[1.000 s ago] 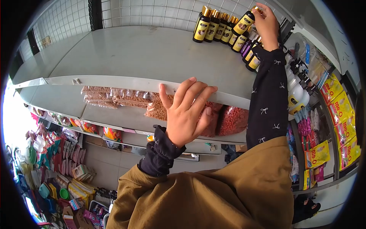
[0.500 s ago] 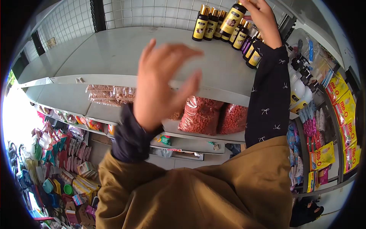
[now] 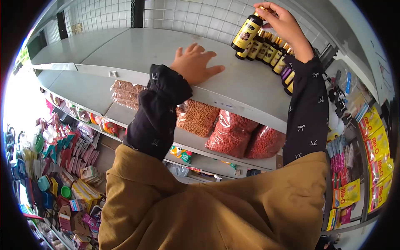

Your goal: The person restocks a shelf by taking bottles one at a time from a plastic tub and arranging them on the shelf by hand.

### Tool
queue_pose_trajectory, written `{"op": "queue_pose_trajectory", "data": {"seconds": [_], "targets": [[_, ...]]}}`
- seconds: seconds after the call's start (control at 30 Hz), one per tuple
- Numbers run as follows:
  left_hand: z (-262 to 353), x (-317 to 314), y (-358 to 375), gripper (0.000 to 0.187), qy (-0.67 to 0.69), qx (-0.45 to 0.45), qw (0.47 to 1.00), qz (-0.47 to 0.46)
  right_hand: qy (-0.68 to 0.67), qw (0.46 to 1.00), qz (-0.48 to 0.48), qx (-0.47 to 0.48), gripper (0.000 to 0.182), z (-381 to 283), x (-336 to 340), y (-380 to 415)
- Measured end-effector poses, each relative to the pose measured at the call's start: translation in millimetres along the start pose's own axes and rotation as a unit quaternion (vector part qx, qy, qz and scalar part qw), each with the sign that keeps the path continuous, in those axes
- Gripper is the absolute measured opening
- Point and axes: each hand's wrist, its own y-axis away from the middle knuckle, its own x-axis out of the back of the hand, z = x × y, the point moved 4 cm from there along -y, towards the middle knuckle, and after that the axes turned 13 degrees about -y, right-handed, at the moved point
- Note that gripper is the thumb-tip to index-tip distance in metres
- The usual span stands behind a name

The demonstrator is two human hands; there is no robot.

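Note:
In the head view my right hand (image 3: 284, 24) grips a dark bottle (image 3: 246, 34) by its gold cap. This bottle has a yellow label and tilts in front of a cluster of similar bottles (image 3: 262, 50) at the right end of the grey upper shelf (image 3: 137, 52). A few bottles nearer my sleeve carry purple labels (image 3: 286, 75). My left hand (image 3: 195, 64) is spread with nothing in it, low over the shelf near its front edge, left of the bottles.
Below, a lower shelf holds bags of brown pellets (image 3: 198, 118) and red pellets (image 3: 230, 132). Wire mesh (image 3: 187, 16) backs the upper shelf. Yellow packets (image 3: 377, 143) hang at the right. Many packaged goods (image 3: 62, 183) crowd the lower left.
My left hand has dropped from in front of the shelf to its surface. The view has shifted; my right hand still holds the bottle, now at the left end of the cluster.

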Motion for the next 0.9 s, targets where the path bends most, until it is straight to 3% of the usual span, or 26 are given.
{"op": "queue_pose_trajectory", "data": {"seconds": [0.2, 0.43, 0.6, 0.9], "targets": [[-2.9, -3.9, 2.2, 0.063, 0.014, -0.007, 0.998, 0.056, 0.147, 0.982, -0.067, 0.094, 0.029, 51.5, -0.8, -78.8], [3.3, 0.0, 6.9, 0.058, 0.029, -0.004, 0.995, 0.091, 0.319, 0.946, -0.058, 0.009, 0.028, 93.0, -15.3, -107.9], [7.2, 2.5, 7.3, 0.056, 0.029, -0.003, 0.994, 0.101, 0.295, 0.954, -0.055, 0.018, 0.027, 112.9, -13.8, -116.8], [10.7, 5.2, 9.0, 0.051, 0.051, 0.005, 0.994, 0.102, 0.317, 0.941, -0.086, -0.08, 0.027, 130.6, -6.5, -129.4]]}}
